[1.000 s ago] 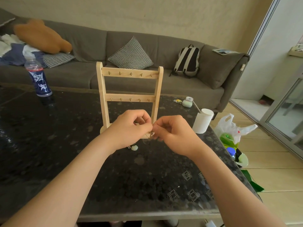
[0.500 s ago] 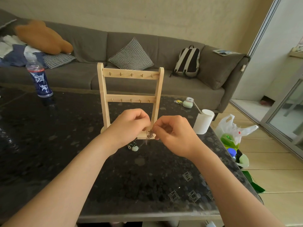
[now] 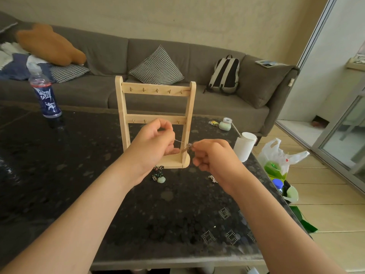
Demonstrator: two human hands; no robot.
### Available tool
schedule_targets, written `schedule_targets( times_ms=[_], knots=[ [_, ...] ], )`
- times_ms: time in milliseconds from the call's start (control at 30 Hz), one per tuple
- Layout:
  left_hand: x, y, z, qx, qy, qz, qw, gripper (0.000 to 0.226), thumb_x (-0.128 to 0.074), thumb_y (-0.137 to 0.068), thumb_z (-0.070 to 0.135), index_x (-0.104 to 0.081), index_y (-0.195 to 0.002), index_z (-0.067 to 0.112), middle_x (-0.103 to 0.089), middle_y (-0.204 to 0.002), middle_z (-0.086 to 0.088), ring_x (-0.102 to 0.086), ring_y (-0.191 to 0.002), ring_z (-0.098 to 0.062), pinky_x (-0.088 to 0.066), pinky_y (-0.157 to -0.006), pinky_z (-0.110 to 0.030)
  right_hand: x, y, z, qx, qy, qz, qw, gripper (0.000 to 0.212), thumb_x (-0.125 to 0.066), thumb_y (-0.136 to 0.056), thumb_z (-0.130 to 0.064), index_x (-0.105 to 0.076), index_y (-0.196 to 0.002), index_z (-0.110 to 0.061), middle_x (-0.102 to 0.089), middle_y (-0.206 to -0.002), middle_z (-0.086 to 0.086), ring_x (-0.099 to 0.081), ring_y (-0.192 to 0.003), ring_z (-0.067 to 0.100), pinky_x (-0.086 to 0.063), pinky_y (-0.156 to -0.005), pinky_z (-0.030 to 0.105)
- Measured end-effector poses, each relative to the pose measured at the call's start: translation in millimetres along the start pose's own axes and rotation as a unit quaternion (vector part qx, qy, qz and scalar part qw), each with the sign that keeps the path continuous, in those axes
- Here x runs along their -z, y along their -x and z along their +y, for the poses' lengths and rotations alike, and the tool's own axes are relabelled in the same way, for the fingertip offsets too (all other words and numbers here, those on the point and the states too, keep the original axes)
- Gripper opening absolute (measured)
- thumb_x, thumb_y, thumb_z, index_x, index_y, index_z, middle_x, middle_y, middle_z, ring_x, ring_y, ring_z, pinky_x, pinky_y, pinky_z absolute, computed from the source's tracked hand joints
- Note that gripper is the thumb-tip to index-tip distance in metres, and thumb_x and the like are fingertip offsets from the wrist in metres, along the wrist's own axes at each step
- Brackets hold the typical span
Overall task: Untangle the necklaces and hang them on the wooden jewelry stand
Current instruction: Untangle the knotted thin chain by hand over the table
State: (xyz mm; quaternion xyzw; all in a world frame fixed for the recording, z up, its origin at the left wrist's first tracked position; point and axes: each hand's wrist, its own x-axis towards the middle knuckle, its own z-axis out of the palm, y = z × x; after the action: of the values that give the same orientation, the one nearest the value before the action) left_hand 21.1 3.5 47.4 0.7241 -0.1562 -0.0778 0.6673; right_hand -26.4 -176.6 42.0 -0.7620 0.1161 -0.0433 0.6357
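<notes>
My left hand [image 3: 156, 141] and right hand [image 3: 211, 155] pinch one thin chain [image 3: 180, 141] taut, no necklace hangs on the wooden stand [image 3: 156, 89] yet, and two clumps [image 3: 159, 176] lie on the table [image 3: 79, 155].

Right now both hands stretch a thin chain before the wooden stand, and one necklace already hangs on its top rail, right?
No: head view shows the top rail bare. Left hand and right hand do stretch the chain before the stand.

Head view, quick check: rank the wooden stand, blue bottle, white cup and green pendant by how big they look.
Largest to smallest:
1. wooden stand
2. blue bottle
3. white cup
4. green pendant
Bottle over cup is safe: it stands farther back yet looks bigger.
</notes>
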Motion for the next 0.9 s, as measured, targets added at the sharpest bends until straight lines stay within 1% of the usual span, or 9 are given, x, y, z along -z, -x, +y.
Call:
schedule_targets(
  times_ms=[100,200,267,367,433,567,633,700,900],
  knots=[
    [0.0,2.4,-2.1,-0.044,-0.121,0.018,0.992,0.007,-0.068,-0.099,0.02,-0.07,-0.103,0.026,-0.065,-0.068,0.008,-0.066,-0.079,-0.012,-0.057,-0.091,-0.039,-1.5,-0.1,0.1,-0.005,-0.049,0.0,0.999,0.023,-0.06,-0.104,-0.015,-0.069,-0.083,-0.01,-0.052,-0.072,0.006,-0.056,-0.078,0.028,-0.043,-0.072,0.041],
    [0.5,4.2,-4.2,-0.064,-0.17,0.001,0.983,0.003,-0.073,-0.097,0.031,-0.076,-0.098,0.032,-0.071,-0.076,0.008,-0.068,-0.083,-0.013,-0.05,-0.08,-0.031,-0.6,1.4,0.2,0.019,-0.024,-0.002,1.0,0.027,-0.059,-0.106,-0.021,-0.07,-0.082,-0.014,-0.057,-0.07,0.003,-0.058,-0.079,0.026,-0.044,-0.074,0.041],
    [1.0,4.4,-6.1,-0.08,-0.183,-0.017,0.98,0.003,-0.076,-0.096,0.034,-0.078,-0.095,0.032,-0.07,-0.073,0.007,-0.066,-0.076,-0.009,-0.049,-0.075,-0.029,-0.1,1.9,0.6,0.025,-0.019,-0.007,0.999,0.03,-0.057,-0.107,-0.022,-0.07,-0.08,-0.015,-0.058,-0.067,0.001,-0.057,-0.079,0.026,-0.044,-0.075,0.042],
    [1.1,3.3,-9.5,-0.11,-0.198,-0.03,0.973,0.008,-0.079,-0.094,0.038,-0.081,-0.1,0.032,-0.054,-0.056,0.011,-0.051,-0.056,-0.006,-0.048,-0.068,-0.032,0.6,2.8,0.9,0.035,-0.012,-0.018,0.999,0.03,-0.056,-0.107,-0.023,-0.071,-0.083,-0.014,-0.057,-0.072,0.005,-0.055,-0.078,0.025,-0.044,-0.076,0.041],
    [0.6,3.7,-10.0,-0.117,-0.208,-0.026,0.971,0.012,-0.077,-0.095,0.038,-0.082,-0.104,0.033,-0.053,-0.052,0.013,-0.046,-0.053,-0.007,-0.047,-0.065,-0.033,-0.6,3.9,-0.1,0.042,-0.006,-0.013,0.999,0.029,-0.055,-0.108,-0.024,-0.072,-0.087,-0.013,-0.058,-0.072,0.005,-0.055,-0.077,0.023,-0.045,-0.075,0.039],
    [0.2,4.7,-7.4,-0.104,-0.209,-0.009,0.972,0.006,-0.078,-0.095,0.033,-0.083,-0.099,0.034,-0.064,-0.058,0.011,-0.056,-0.059,-0.017,-0.056,-0.07,-0.034,-3.5,5.3,-1.2,0.065,0.109,0.02,0.992,0.026,-0.052,-0.11,-0.028,-0.071,-0.097,-0.013,-0.065,-0.074,0.002,-0.055,-0.056,0.001,-0.044,-0.053,0.016],
    [0.7,4.0,-7.6,-0.09,-0.195,0.0,0.977,0.005,-0.078,-0.095,0.032,-0.083,-0.095,0.033,-0.062,-0.057,0.012,-0.057,-0.062,-0.013,-0.054,-0.073,-0.03,-4.7,4.2,0.5,0.078,0.131,0.018,0.988,0.024,-0.052,-0.109,-0.027,-0.069,-0.099,-0.014,-0.066,-0.077,0.002,-0.053,-0.049,-0.004,-0.04,-0.046,0.01],
    [1.8,2.7,-7.9,-0.079,-0.182,0.002,0.98,0.004,-0.079,-0.094,0.035,-0.083,-0.094,0.033,-0.063,-0.059,0.01,-0.061,-0.067,-0.015,-0.055,-0.079,-0.031,-5.7,3.8,1.9,0.096,0.134,0.019,0.986,0.023,-0.053,-0.109,-0.028,-0.069,-0.098,-0.015,-0.068,-0.08,0.002,-0.053,-0.051,-0.006,-0.04,-0.048,0.009],
    [5.3,2.3,-8.0,-0.062,-0.166,-0.01,0.984,0.008,-0.077,-0.095,0.039,-0.083,-0.095,0.035,-0.077,-0.085,0.009,-0.072,-0.093,-0.014,-0.055,-0.087,-0.032,-5.8,4.7,4.8,0.146,0.128,0.034,0.98,0.02,-0.057,-0.108,-0.031,-0.072,-0.098,-0.023,-0.074,-0.09,0.005,-0.056,-0.062,-0.003,-0.044,-0.056,0.011]
  ],
)
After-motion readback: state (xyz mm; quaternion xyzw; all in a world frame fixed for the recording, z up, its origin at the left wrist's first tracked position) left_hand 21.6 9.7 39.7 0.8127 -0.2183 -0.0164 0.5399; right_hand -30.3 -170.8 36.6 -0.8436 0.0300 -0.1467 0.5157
